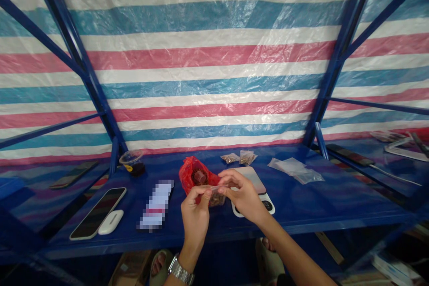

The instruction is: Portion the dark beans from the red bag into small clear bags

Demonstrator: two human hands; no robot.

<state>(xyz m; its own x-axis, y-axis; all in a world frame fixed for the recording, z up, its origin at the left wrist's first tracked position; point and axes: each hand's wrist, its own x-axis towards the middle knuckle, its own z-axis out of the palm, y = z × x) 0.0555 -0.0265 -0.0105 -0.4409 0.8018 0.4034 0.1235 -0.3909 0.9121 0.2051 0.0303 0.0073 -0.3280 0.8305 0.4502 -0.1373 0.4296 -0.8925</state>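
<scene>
Between my two hands hangs a small clear plastic bag (217, 199) with brownish bits in its lower part. My left hand (196, 208) pinches the bag's top edge at one side, thumb against fingers. At the other side of that edge my right hand (239, 190) pinches it too. Just behind the bag sits a red plastic bag (187, 173), its mouth spread, with dark reddish-brown contents and a small clear cup (200, 177) in it. A white kitchen scale (252, 178) lies partly hidden under my right hand.
Two small filled bags (247, 157) lie at the back of the blue shelf (301, 205). Flat clear bags (296, 170) are to the right. Leftward are a cup of dark liquid (136, 166), a dark-screened phone (98, 212), a white earbud case (111, 222) and a blurred-out phone (156, 205).
</scene>
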